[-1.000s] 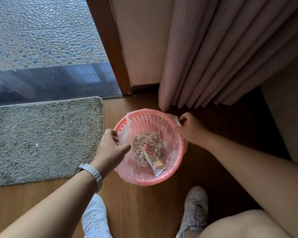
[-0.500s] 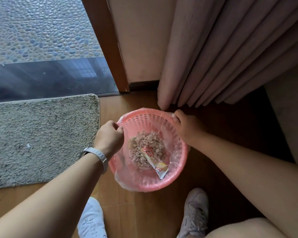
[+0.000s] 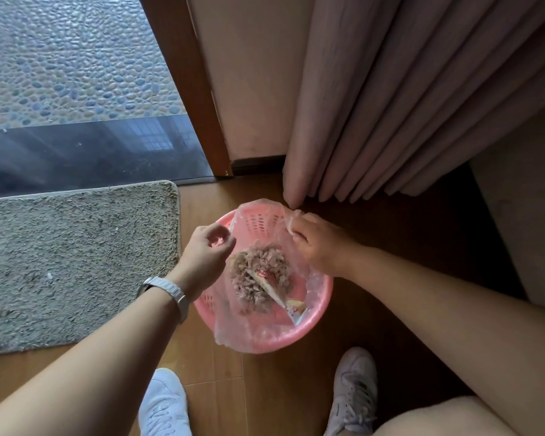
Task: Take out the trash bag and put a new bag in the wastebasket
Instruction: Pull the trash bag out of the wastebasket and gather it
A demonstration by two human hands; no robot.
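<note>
Hand (image 3: 315, 243), wastebasket (image 3: 320, 297), wooden floor (image 3: 283, 388).

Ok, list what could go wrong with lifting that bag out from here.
1. The thin clear trash bag is heavy with scraps and a stiff wrapper; it might tear as it is lifted.
2. Only the right hand grips the bag's edge; the left hand pinches near the rim, hold unclear. A one-sided lift could tip scraps into the wastebasket.
3. The light wastebasket may rise with the bag.
</note>
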